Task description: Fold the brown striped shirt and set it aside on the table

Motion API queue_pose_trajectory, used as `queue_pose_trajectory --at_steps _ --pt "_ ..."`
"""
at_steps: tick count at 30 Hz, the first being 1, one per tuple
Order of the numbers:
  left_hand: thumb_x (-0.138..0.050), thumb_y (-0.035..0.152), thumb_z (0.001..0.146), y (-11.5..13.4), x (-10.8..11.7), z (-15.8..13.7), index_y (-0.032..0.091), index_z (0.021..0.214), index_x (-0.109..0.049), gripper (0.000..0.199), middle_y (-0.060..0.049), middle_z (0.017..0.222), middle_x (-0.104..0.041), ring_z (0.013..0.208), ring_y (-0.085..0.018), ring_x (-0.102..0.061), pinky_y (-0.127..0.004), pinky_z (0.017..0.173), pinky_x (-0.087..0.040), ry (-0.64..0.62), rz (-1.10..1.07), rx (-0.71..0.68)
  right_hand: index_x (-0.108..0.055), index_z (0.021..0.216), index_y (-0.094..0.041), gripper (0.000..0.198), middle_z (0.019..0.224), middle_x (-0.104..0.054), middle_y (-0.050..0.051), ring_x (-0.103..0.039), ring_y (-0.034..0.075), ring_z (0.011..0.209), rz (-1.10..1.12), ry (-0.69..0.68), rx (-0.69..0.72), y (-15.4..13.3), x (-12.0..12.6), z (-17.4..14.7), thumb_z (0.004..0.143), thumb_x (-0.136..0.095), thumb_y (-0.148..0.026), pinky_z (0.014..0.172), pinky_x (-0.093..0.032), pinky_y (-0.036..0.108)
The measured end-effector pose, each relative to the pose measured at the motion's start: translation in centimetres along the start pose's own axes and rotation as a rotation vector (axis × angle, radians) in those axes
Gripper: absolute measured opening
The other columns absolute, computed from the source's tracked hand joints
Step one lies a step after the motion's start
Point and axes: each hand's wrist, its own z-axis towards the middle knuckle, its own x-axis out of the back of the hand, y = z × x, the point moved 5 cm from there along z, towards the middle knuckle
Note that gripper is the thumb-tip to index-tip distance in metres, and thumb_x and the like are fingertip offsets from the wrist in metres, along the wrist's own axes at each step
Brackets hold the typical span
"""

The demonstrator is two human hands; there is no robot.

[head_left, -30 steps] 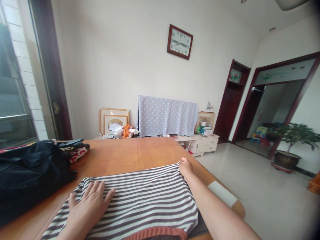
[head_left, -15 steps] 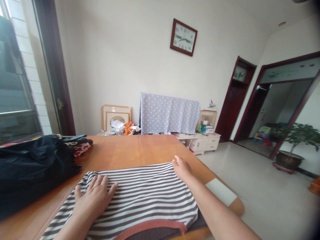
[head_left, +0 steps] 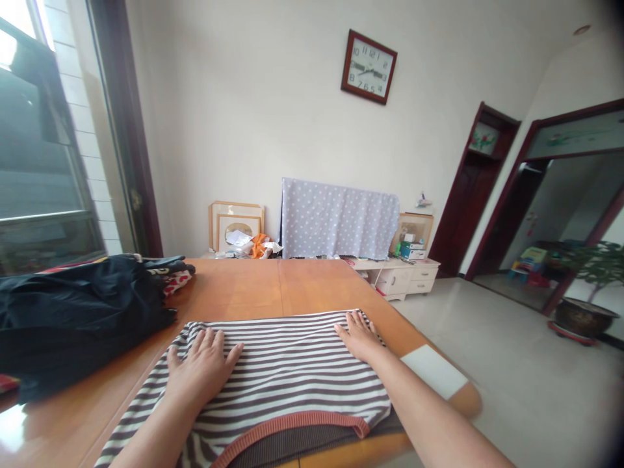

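Observation:
A dark-and-white striped shirt (head_left: 292, 370) with a ribbed rust-coloured neckband (head_left: 297, 419) lies spread on the wooden table, its neck opening toward me. My left hand (head_left: 202, 367) rests flat on the left part of the shirt, fingers spread. On the far right corner of the cloth lies my right hand (head_left: 359, 337), palm down with its fingers apart. Neither hand grips anything. The shirt's left sleeve side runs under my left forearm and out at the bottom edge.
Dark folded clothes (head_left: 82, 318) are heaped on the left of the table (head_left: 312, 286). A pale sheet (head_left: 433, 369) lies near its right edge. Beyond stand a white cabinet (head_left: 412, 279) and something draped with a dotted cloth (head_left: 336, 218). A potted plant (head_left: 585, 315) is on the floor at right.
My right hand has let go of the shirt's far right corner and now lies flat on it with fingers spread. My left hand stays flat on the shirt. The view has shifted slightly left.

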Motion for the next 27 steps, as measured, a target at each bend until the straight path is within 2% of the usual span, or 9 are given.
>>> queue_pose_trajectory --at_steps 5,8,12,17,23,27 --pt "-0.024 0.067 0.092 -0.2 -0.5 0.1 0.016 0.150 -0.047 0.080 -0.017 0.163 -0.031 0.153 -0.036 -0.018 -0.074 0.115 -0.001 0.054 -0.047 -0.014 -0.014 0.162 -0.014 0.087 0.169 -0.006 0.011 0.003 0.027 0.156 -0.019 0.032 0.012 -1.5 0.9 -1.1 0.096 -0.018 -0.070 0.123 0.003 0.051" --pt "-0.025 0.069 0.092 -0.3 -0.8 0.2 0.018 0.149 -0.049 0.080 -0.017 0.162 -0.032 0.153 -0.036 -0.019 -0.073 0.115 0.000 0.068 -0.078 -0.013 -0.013 0.163 -0.015 0.089 0.169 -0.006 0.009 0.001 0.026 0.156 -0.005 0.047 0.131 -3.7 0.8 -2.5 0.095 -0.016 -0.073 0.124 0.002 0.047" --pt "-0.027 0.069 0.092 -0.3 -0.8 0.1 0.018 0.149 -0.048 0.080 -0.017 0.163 -0.031 0.152 -0.037 -0.020 -0.073 0.115 0.001 0.065 -0.099 -0.010 -0.012 0.163 -0.016 0.093 0.169 -0.003 0.006 0.004 0.025 0.156 -0.028 0.005 0.258 -5.7 -1.0 -4.4 0.093 -0.014 -0.077 0.125 0.004 0.045" --pt "-0.025 0.070 0.092 -0.2 -0.6 -0.2 0.017 0.149 -0.048 0.082 -0.018 0.163 -0.031 0.152 -0.037 -0.020 -0.073 0.115 0.000 0.070 -0.098 -0.016 -0.008 0.163 -0.017 0.091 0.169 -0.002 0.005 0.005 0.025 0.156 -0.067 -0.027 0.253 -5.6 -2.7 -5.1 0.093 -0.015 -0.076 0.124 0.006 0.045" --pt "-0.025 0.069 0.093 0.0 -0.3 -0.4 0.017 0.147 -0.050 0.080 -0.018 0.163 -0.032 0.152 -0.037 -0.020 -0.072 0.115 -0.001 0.070 -0.109 -0.020 -0.012 0.163 -0.016 0.091 0.169 -0.003 0.006 0.003 0.025 0.156 -0.056 -0.043 0.232 -6.1 -1.8 -5.5 0.094 -0.018 -0.075 0.125 0.004 0.046" --pt "-0.026 0.070 0.092 0.0 -0.3 -0.5 0.018 0.147 -0.050 0.079 -0.018 0.162 -0.033 0.152 -0.038 -0.020 -0.071 0.116 -0.002 0.072 -0.114 -0.017 -0.013 0.163 -0.017 0.090 0.169 -0.004 0.005 0.001 0.026 0.156 -0.008 -0.031 0.298 -8.4 -1.2 -7.7 0.094 -0.018 -0.075 0.125 0.002 0.045"
